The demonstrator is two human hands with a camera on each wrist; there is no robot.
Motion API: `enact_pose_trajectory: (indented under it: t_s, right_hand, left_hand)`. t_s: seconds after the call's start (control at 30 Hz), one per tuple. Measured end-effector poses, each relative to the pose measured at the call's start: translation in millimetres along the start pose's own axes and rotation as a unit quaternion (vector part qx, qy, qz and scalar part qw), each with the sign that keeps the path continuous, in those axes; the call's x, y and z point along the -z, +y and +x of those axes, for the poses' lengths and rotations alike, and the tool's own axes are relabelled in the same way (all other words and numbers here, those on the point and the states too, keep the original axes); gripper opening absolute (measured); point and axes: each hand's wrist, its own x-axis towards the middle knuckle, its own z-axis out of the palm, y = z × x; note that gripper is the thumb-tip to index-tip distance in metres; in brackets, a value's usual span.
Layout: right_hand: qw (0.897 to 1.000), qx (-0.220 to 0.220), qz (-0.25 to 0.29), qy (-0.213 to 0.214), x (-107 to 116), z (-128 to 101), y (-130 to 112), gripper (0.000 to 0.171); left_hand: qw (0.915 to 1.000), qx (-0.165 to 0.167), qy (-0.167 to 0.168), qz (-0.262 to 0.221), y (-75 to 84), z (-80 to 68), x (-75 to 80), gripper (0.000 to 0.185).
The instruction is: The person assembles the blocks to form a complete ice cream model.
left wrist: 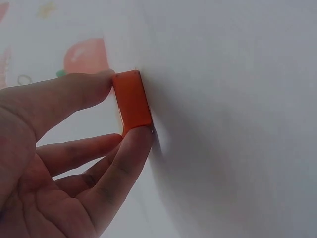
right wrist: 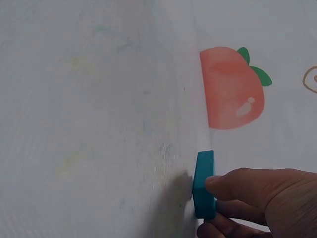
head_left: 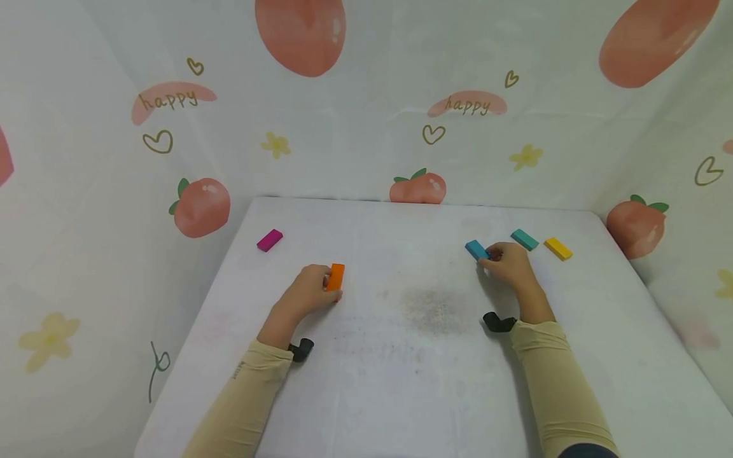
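**Two blocks pinched, three lying loose**

Your worktop (head_left: 401, 381) is the white-covered surface with a fruit-print cloth hung behind and to both sides. It carries a grey smudge near the middle, between your arms.

Your left hand (head_left: 309, 292) pinches the orange block (head_left: 336, 277) between thumb and fingertips; the left wrist view shows it held by its two short ends, lower end at or just above the worktop (I cannot tell whether it touches). Your right hand (head_left: 511, 266) has its fingers curled onto the near end of the blue block (head_left: 476, 249), which stands on a long edge against the worktop in the right wrist view.

Just beside your right hand lie the teal block (head_left: 524, 239) and, past it, the yellow block (head_left: 558, 248), both flat. The magenta block (head_left: 270, 240) lies flat, well apart from your left hand.

What could go wrong, as I judge it: the orange block is gripped only at its ends, so a slackened pinch could let it pivot and drop. The blue block balances on a narrow edge; uneven fingertip pressure could tip it flat. Your right knuckles sit near the teal block, so a sideways sweep could knock it into the yellow one.
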Motion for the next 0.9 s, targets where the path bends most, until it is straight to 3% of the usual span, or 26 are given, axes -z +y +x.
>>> enact_pose_trajectory:
  t_s: [0.9]
  right_hand:
    - [0.999,0.034,0.028,-0.012,-29,11,-28,0.045]
  left_hand:
    - [0.9993,-0.034,-0.009,-0.007,32.4,3.4,-20.9,0.037]
